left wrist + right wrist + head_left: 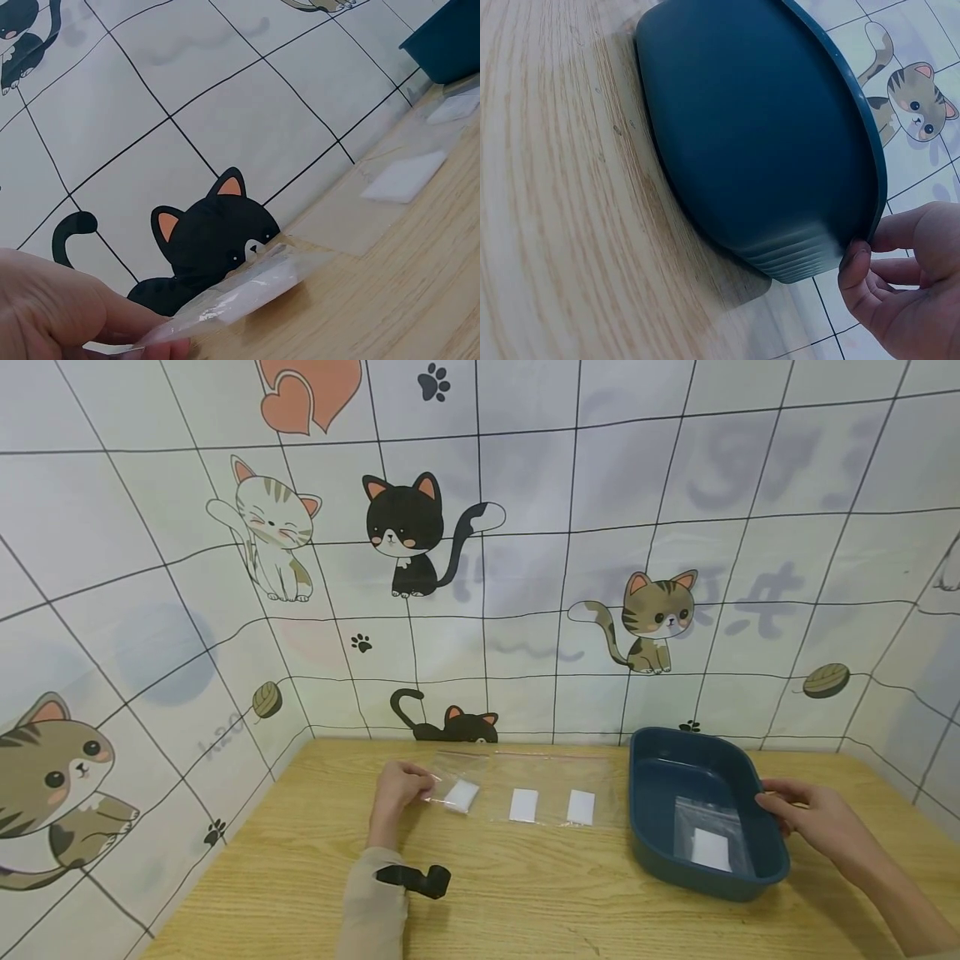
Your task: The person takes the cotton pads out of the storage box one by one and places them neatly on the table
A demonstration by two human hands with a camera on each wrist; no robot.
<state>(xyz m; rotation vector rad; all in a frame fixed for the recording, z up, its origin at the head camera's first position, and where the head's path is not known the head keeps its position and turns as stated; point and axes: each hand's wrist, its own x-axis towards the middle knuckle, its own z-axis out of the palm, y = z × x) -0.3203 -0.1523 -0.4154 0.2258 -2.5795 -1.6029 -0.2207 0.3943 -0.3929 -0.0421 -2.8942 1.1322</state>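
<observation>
In the head view my left hand (400, 787) pinches the left edge of a clear bag (461, 795) with a white piece inside; the left wrist view shows this bag (251, 294) tilted, partly raised off the table, by my left hand (82, 311). My right hand (821, 818) grips the right rim of a blue basin (693, 881). In the right wrist view the thumb and fingers of my right hand (907, 277) pinch the rim of the basin (757, 127). Inside the basin lies another clear bag with a white piece (710, 849).
Between the left bag and the basin, clear plastic with two white pieces (523, 805) (581, 807) lies flat on the wooden table (525, 893). A wall sheet (525, 568) with cat drawings stands behind the table. A black strap (414, 879) is round the left sleeve.
</observation>
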